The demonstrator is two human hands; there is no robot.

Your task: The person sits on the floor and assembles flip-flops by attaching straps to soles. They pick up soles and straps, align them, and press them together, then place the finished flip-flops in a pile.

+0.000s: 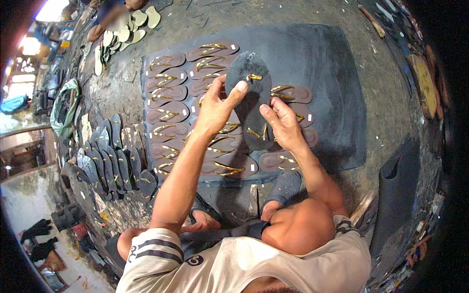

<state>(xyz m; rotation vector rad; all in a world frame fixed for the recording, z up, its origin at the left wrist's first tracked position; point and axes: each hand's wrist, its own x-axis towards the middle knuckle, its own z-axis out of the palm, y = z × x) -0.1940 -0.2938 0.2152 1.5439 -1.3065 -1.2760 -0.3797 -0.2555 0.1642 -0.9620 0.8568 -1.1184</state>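
A dark sandal sole [254, 100] is held up over the mat, with short gold strap ends poking through its face. My left hand [218, 105] grips its left edge, the thumb on the upward face and the fingers partly hidden behind. On the right edge, near its middle, my right hand [284, 122] closes with thumb and fingertips. Beneath lie rows of brown thong sandals [168, 115] with gold straps, several bearing small white stickers. More brown sandals [299, 94] lie right of the held sole. My hands and the sole hide part of the middle rows.
A large black mat [320, 53] bears the sandals. Dark soles [112, 168] with gold strap ends stand bunched at left. Pale soles [129, 31] lie beside another person [113, 17] at upper left. A rolled black sheet [396, 190] and a yellowish block [422, 88] are at right.
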